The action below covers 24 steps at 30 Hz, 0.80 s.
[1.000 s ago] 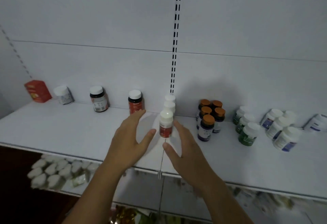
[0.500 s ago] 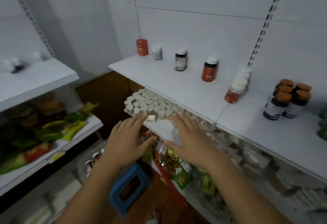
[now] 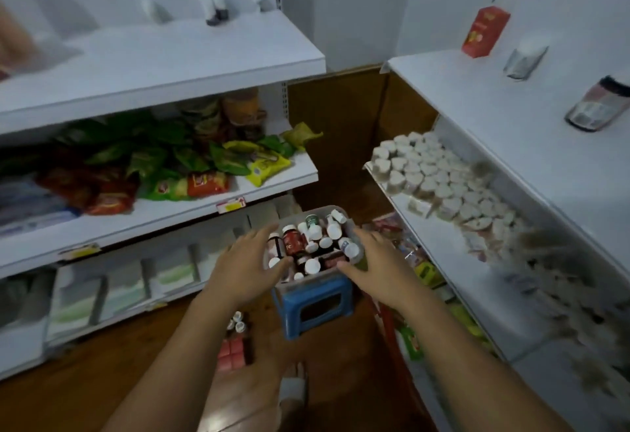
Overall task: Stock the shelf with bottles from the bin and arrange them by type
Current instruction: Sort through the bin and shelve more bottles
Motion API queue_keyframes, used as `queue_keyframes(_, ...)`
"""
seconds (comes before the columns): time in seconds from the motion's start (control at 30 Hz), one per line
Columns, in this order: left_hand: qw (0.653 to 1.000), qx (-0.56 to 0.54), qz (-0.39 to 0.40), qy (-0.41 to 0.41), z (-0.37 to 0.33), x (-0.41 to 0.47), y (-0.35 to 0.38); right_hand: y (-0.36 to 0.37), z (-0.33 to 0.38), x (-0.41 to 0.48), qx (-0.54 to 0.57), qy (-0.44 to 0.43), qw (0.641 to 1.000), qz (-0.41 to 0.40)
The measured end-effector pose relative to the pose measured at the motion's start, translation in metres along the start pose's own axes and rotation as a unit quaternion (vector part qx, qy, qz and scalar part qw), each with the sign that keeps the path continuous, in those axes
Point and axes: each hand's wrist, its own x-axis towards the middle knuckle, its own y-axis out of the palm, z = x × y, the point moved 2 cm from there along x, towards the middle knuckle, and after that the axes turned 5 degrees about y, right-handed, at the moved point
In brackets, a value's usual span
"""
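Hands and gaze have come down off the shelf (image 3: 511, 117): a second ago both palms flanked a red-labelled bottle standing in its row up there, half a second ago they were dropping away empty, and now they hover over the bin (image 3: 308, 281), which sits on a blue stool (image 3: 317, 305) on the floor between the two racks. That reads as one placement finished and the next fetch beginning. The head view shows two hands. The left hand (image 3: 245, 261) is spread with straight fingers over the bin's left side, its thumb close to a white cap. The right hand (image 3: 371, 261) is splayed over the right rim, and neither grips anything that shows. There is one bin, crowded with bottles (image 3: 318, 244). At least a dozen caps show, mostly white, with one red bottle (image 3: 294, 239) and one green-capped bottle (image 3: 312, 220) plain among them; an exact total cannot be told. On the visible end of the shelf stand one red box (image 3: 485, 32) and two bottles, a pale one (image 3: 525, 56) and a dark one (image 3: 598, 104), both smeared by motion. About three small bottles (image 3: 237, 322) lie on the floor beside a pink pack (image 3: 231, 353). Much of the stock is still in the bin, so the job looks far from done.
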Motion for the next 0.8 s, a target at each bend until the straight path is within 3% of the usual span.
queue_keyframes(0.23, 0.985, -0.102, 0.101, -0.094, 0.106, 0.098, 0.086, 0.080, 0.006, 0.123, 0.059, 0.077, 0.992, 0.083)
queue_keyframes(0.5, 0.963, -0.154, 0.174, -0.138, 0.163, 0.203, 0.183, 0.190, 0.006, 0.249, 0.160, 0.183, 0.956, 0.165)
queue_keyframes(0.63, 0.947, -0.142, 0.231, -0.170, 0.170, 0.234, 0.227, 0.250, -0.005, 0.288, 0.210, 0.215, 0.940, 0.164)
queue_keyframes(0.8, 0.932, -0.139, 0.232, -0.241, 0.167, 0.248, 0.259, 0.314, -0.034, 0.320, 0.246, 0.237, 0.933, 0.111)
